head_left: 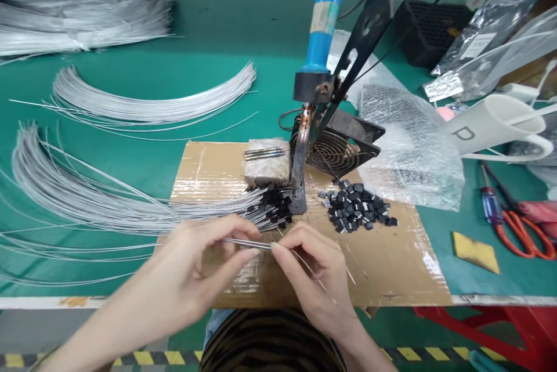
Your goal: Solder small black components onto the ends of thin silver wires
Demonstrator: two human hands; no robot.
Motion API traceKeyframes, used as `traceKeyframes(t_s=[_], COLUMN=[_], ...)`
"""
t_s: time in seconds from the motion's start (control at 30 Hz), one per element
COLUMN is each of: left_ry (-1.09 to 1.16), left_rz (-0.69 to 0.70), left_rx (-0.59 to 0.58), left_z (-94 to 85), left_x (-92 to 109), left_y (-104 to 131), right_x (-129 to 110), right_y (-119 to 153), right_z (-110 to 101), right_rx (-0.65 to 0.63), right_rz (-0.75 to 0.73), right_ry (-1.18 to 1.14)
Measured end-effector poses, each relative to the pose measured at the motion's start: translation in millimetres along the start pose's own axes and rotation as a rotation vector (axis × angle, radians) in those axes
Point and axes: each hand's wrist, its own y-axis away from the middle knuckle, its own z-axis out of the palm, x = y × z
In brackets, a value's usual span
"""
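Note:
Over the cardboard sheet [391, 267], my left hand [209, 256] pinches a few thin grey wires [248, 242] between thumb and fingers. My right hand [308, 262] pinches the right end of the same wires, and thin strands trail below it. Just behind the hands lies a large bundle of grey wires [108, 203], with black pieces [272, 206] at its right end. A blue soldering iron [322, 18] points down in a stand, its tip above a small metal base. Right of it is a pile of small black parts [357, 206].
A wrapped block [266, 169] bears short metal rods. Behind the iron stands a black fan [339, 145]. More wire bundles [152, 99] lie at left. Bubble wrap [409, 151], a white mug [500, 125], red-handled scissors [524, 233] and a yellow sponge [475, 251] are at right.

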Motion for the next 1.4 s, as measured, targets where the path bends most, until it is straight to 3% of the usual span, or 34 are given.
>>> traceKeyframes(t_s=[0.13, 0.27, 0.37, 0.5, 0.63, 0.9, 1.4], left_ry=[0.041, 0.262, 0.418, 0.441, 0.412, 0.340, 0.362], left_rz=[-0.055, -0.145, -0.184, -0.207, -0.227, -0.186, -0.203], left_rx=[-0.071, -0.094, -0.079, 0.038, 0.108, 0.108, 0.198], left_z=[24.8, 34.7, 36.3, 36.4, 37.5, 37.0, 45.5], left_x=[12, 12, 11, 7, 2, 10, 26], left_y=[-1, -7, -10, -10, -11, -15, -7], right_x=[2, 5, 7, 9, 8, 3, 4], right_y=[3, 5, 6, 3, 4, 4, 6], right_z=[0, -1, -2, -8, -10, 3, 6], right_rx=[0.055, 0.078, 0.170, 0.323, 0.207, 0.175, 0.126], right_rz=[-0.046, -0.012, 0.097, 0.209, 0.264, 0.296, 0.373], right_ry=[0.055, 0.042, -0.130, -0.514, -0.696, -0.522, -0.728])
